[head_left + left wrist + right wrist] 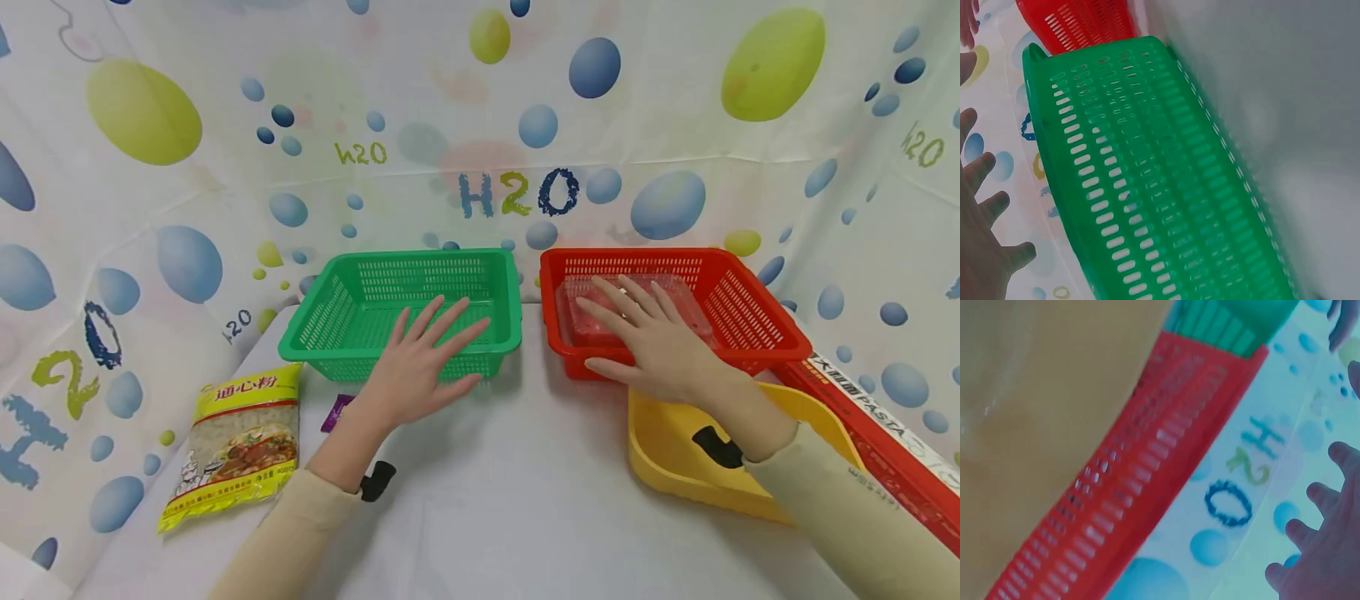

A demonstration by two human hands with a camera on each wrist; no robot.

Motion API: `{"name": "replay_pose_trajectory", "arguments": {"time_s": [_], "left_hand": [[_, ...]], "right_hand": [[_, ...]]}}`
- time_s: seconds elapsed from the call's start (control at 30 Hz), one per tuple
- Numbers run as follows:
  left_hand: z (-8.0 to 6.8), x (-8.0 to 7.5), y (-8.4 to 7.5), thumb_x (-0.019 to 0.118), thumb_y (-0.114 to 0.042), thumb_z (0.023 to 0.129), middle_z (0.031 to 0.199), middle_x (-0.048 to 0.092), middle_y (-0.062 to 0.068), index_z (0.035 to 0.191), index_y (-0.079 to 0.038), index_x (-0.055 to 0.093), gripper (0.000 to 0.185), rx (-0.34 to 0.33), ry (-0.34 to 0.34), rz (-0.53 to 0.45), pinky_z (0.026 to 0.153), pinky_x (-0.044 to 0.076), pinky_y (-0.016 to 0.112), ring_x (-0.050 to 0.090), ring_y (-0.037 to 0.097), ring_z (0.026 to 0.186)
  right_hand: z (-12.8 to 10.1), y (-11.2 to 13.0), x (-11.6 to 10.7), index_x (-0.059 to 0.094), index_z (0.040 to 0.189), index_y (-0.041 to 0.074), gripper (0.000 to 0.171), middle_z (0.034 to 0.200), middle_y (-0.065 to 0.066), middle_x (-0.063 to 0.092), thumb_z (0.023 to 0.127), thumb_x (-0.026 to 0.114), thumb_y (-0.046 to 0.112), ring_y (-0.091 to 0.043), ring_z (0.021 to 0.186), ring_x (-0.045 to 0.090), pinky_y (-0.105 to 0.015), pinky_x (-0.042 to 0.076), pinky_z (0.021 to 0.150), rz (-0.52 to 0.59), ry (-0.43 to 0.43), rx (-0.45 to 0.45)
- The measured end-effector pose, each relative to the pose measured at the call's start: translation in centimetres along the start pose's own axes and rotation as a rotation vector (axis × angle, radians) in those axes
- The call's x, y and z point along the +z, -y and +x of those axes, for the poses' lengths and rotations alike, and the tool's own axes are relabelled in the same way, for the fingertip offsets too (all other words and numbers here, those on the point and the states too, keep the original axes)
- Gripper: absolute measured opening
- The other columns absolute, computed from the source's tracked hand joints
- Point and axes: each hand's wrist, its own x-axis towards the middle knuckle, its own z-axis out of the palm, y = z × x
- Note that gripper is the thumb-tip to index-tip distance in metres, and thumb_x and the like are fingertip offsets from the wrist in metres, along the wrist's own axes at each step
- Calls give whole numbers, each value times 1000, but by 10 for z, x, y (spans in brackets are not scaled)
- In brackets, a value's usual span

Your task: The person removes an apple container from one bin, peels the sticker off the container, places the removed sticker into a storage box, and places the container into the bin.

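With fingers spread and nothing in its grasp, my left hand hovers over the front of the green basket. My right hand, also spread and holding nothing, is above the red basket and the rear of the yellow basket. Inside the red basket lies a clear plastic container, partly hidden behind the right fingers. The left wrist view has the green basket's slotted wall beside the left hand. Fingers of the right hand show at the edge of the right wrist view.
A yellow bag of pasta lies at the left, near a small purple packet partly behind the left forearm. Along the right edge runs a long red pasta box. A patterned cloth hangs behind the white table.
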Motion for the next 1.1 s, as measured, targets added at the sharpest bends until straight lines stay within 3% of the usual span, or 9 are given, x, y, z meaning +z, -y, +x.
{"name": "replay_pose_trajectory", "arguments": {"time_s": [0.17,0.47,0.83,1.1], "left_hand": [[13,9,-4,61,-51,96,165,25,3,157,-29,38,69,-32,-43,-75,113,20,70,15,32,152],[45,31,-26,63,-45,96,163,31,7,155,-22,42,67,-83,-109,-265,117,24,58,27,34,148],[85,47,-77,66,-43,96,166,22,0,160,-29,33,73,-205,-61,-471,103,48,49,18,19,151],[95,67,-102,69,-39,94,167,15,-2,162,-30,26,80,-299,-19,-576,96,52,45,15,24,151]], "right_hand": [[2,-20,-10,21,163,28,84,168,-8,9,94,61,56,-35,152,2,-59,-4,119,32,-12,64],[2,-57,-15,25,162,20,85,167,-13,15,93,68,46,-40,149,13,-67,12,116,89,-41,145],[-1,-87,-15,21,163,17,84,166,-17,15,97,64,45,-46,148,14,-76,22,106,132,-21,274],[-2,-106,-9,16,163,13,87,165,-24,11,98,61,50,-50,147,11,-78,25,103,202,38,376]]}}
